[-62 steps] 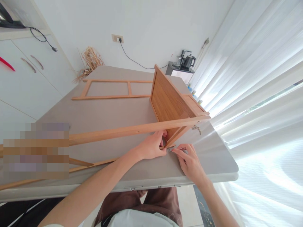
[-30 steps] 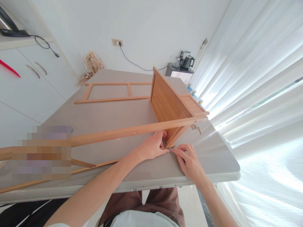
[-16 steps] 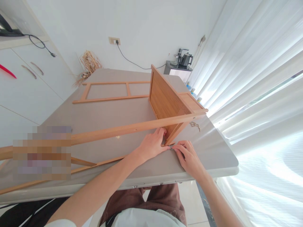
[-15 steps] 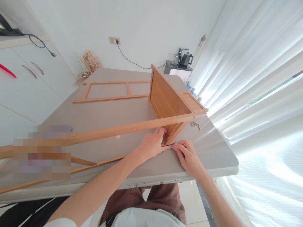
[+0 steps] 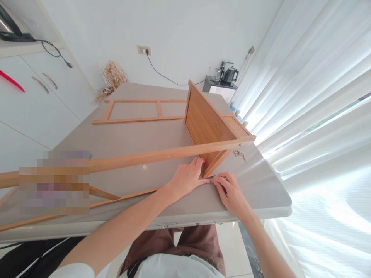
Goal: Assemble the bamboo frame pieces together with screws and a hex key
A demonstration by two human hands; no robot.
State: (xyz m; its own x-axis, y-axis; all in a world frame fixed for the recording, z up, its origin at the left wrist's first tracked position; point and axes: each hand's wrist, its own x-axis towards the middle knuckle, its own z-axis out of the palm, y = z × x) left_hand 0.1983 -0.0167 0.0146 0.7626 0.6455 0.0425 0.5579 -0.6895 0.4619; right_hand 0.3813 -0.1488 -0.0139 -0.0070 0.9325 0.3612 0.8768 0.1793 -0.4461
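Observation:
A wooden panel (image 5: pixel 207 121) stands on edge on the table, joined to a long wooden rail (image 5: pixel 150 154) that crosses above my left hand. My left hand (image 5: pixel 188 175) is closed around the panel's near lower corner, its thumb along the frame's lower rail (image 5: pixel 139 196). Just right of that corner, my right hand (image 5: pixel 230 191) pinches a small thin metal tool (image 5: pixel 211 180) against the joint. The fingers cover most of the tool, so its exact shape is hidden. Several loose screws (image 5: pixel 239 155) lie beyond my right hand.
A flat ladder-like wooden frame (image 5: pixel 139 121) lies farther back on the grey table (image 5: pixel 139 141). A blurred patch at left hides part of the rails. White curtains (image 5: pixel 315 96) hang along the right side. A kettle (image 5: pixel 230 74) stands on a cabinet behind.
The view has shifted slightly. Both hands stay at the same corner, and the right fingers have turned a little, with less of the metal tool showing.

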